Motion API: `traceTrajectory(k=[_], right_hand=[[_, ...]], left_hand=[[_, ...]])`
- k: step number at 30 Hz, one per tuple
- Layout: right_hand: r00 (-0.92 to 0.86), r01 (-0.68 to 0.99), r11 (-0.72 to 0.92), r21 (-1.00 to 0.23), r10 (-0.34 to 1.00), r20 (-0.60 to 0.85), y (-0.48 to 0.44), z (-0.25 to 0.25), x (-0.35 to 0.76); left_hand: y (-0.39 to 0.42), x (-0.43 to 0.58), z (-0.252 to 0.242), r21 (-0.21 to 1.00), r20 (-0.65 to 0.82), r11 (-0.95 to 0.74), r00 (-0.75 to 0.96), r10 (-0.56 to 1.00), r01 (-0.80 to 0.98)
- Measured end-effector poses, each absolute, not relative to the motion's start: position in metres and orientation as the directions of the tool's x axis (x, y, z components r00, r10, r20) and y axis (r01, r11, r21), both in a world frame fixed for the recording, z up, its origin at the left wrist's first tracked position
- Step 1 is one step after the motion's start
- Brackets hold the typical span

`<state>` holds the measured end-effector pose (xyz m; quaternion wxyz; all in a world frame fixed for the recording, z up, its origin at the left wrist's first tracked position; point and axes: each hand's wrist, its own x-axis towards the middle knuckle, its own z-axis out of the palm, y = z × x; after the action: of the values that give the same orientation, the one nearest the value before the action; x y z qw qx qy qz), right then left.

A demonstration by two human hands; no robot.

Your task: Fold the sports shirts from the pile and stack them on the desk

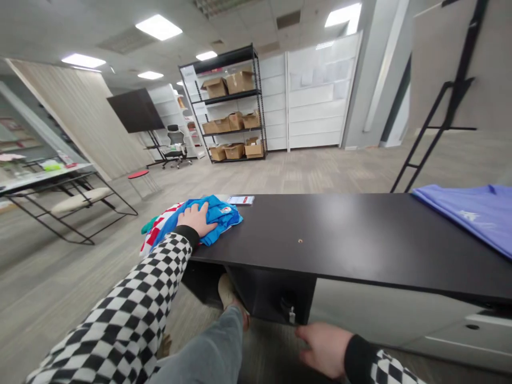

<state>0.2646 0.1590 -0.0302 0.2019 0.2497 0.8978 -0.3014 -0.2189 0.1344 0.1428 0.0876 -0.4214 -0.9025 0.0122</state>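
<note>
My left hand [197, 218] lies with its fingers spread on a crumpled blue shirt [218, 213] at the left end of the dark tabletop [320, 229]. Under and beside that shirt are a red-and-white checked cloth [162, 224] and a bit of green cloth [149, 226]. Below the tabletop, my right hand [326, 349] is slightly blurred and holds nothing I can see. Its fingertips are apart, close to the lower edge of a dark cabinet door [276, 296] with keys [292, 314] hanging at its lock.
A phone [240, 200] lies behind the shirt pile. A folded purple shirt [472, 216] rests at the table's right end. My leg [208, 346] is beneath the table, near the cabinet. Beyond stand a shelf with cardboard boxes [234, 121] and a red stool [138, 175].
</note>
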Motion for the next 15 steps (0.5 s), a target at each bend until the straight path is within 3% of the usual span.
traceTrajectory(k=[3,10,12,15], right_hand=[[-0.8,0.562,0.698,-0.444,0.324,-0.505,0.164,-0.036,0.257],[-0.752,0.577,0.707,-0.409,0.265,-0.604,0.161,-0.035,0.259],[-0.769,0.571,0.701,-0.427,0.275,-0.577,0.162,-0.032,0.26],[-0.805,0.556,0.689,-0.464,0.307,-0.508,0.168,-0.03,0.26]], left_hand=[[0.137,-0.222,0.134,-0.132,0.175,0.605,-0.582,0.794,0.785],[0.132,-0.196,0.149,-0.072,0.144,0.583,-0.57,0.809,0.809],[0.117,-0.167,0.139,0.0,0.252,0.516,-0.5,0.829,0.856],[0.078,-0.102,0.101,0.23,0.481,0.239,-0.324,0.815,0.943]])
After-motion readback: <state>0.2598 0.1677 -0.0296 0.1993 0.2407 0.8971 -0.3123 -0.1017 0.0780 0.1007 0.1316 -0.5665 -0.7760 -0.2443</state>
